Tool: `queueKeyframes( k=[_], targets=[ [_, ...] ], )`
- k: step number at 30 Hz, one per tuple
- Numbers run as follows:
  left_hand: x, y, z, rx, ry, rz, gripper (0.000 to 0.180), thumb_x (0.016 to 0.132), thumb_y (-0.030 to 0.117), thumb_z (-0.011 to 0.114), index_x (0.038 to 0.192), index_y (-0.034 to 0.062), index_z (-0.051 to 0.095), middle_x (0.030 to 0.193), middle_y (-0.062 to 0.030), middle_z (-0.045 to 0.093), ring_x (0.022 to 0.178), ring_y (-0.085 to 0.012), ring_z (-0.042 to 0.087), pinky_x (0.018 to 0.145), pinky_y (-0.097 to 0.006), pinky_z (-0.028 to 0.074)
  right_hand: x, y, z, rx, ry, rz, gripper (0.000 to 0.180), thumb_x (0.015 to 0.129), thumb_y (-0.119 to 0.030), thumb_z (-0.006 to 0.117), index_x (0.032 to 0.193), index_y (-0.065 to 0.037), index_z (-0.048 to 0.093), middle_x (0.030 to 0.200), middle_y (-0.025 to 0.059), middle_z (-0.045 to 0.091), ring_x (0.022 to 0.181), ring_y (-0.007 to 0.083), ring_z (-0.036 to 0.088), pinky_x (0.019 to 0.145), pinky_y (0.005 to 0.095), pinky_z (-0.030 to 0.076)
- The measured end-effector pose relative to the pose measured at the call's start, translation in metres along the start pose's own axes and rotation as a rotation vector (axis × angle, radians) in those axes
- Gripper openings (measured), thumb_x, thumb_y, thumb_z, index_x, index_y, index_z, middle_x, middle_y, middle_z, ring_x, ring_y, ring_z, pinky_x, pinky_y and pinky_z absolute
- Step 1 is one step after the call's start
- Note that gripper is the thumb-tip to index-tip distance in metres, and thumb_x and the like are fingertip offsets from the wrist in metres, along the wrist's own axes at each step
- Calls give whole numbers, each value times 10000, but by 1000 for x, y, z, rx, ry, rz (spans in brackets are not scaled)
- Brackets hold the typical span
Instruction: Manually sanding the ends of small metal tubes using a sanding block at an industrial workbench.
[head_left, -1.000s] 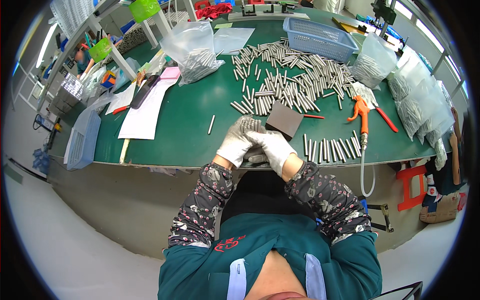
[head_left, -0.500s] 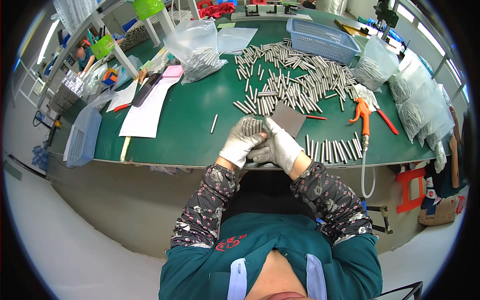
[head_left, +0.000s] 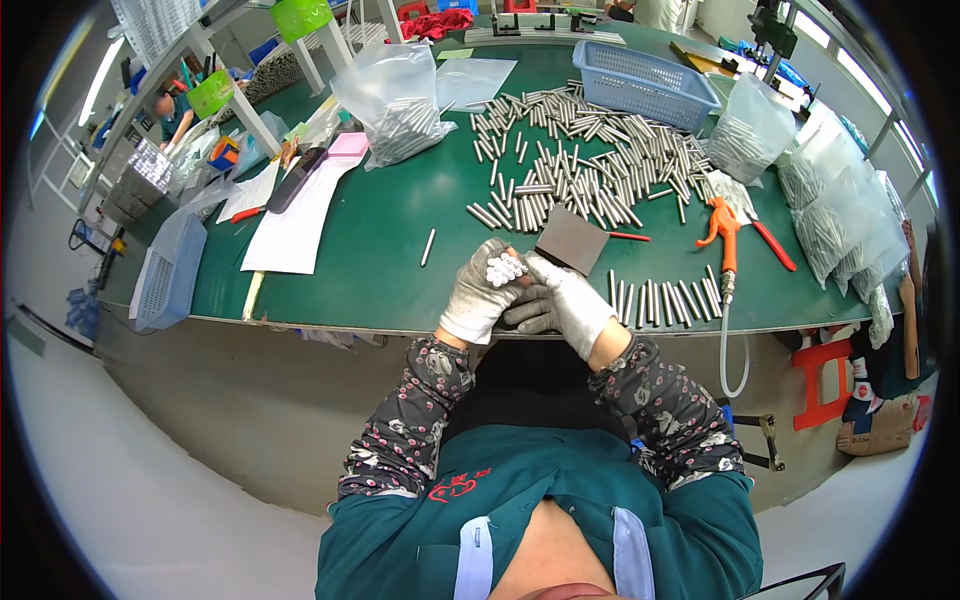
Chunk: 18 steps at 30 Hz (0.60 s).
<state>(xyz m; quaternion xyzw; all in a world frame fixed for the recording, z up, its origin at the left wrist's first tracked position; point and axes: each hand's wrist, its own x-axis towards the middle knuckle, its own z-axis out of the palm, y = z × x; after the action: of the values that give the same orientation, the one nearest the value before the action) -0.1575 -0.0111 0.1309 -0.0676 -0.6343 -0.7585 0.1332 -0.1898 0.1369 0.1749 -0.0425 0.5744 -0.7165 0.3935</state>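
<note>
The white-gloved left hand (head_left: 478, 298) wraps a bundle of silver, cylindrical metal pins (head_left: 505, 269), nearer than the brown square block (head_left: 571, 240) and left of it. The white-gloved right hand (head_left: 572, 303) curls alongside; whether it pinches any pin, I cannot tell. An even, snug grip should keep the ends level. Relative to the block: about twelve row pins (head_left: 667, 303) right, one lone pin (head_left: 428, 247) left, an uncountable heap (head_left: 590, 165) beyond.

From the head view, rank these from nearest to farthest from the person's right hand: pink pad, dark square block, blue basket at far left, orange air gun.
Measured from the right hand:
1. Dark square block, just beyond it.
2. Orange air gun, off to the right.
3. Pink pad, farther back, left.
4. Blue basket, far left.
</note>
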Motion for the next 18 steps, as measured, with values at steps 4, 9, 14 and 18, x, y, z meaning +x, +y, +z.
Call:
queueKeyframes(
  k=[4,9,14,18],
  targets=[
    [-1,-5,0,-25,19,-17,437,727,-117,656,1107,40,510,972,-16,584,873,-105,599,796,-244,518,1,1,0,29,16,12,602,878,-519,501,1083,47,518,968,200,614,782,278,650,620,321,529],
    [0,-7,0,-1,11,4,506,726,-119,655,1178,31,485,999,-24,590,895,-113,599,809,-253,520,3,2,-2,27,12,19,634,873,-541,499,1083,57,512,956,202,614,757,272,651,592,304,529],
    [1,-6,0,15,30,-11,484,723,-125,647,1153,33,492,996,-22,587,892,-113,598,809,-254,520,1,0,0,7,-1,11,649,877,-553,481,1104,55,512,965,200,615,762,275,651,605,310,530],
    [1,-4,1,61,32,-9,467,719,-128,643,1131,39,499,990,-19,584,883,-110,599,803,-250,519,1,1,0,9,11,12,632,885,-543,473,1100,49,520,969,199,615,764,274,651,608,310,529]
  ],
)
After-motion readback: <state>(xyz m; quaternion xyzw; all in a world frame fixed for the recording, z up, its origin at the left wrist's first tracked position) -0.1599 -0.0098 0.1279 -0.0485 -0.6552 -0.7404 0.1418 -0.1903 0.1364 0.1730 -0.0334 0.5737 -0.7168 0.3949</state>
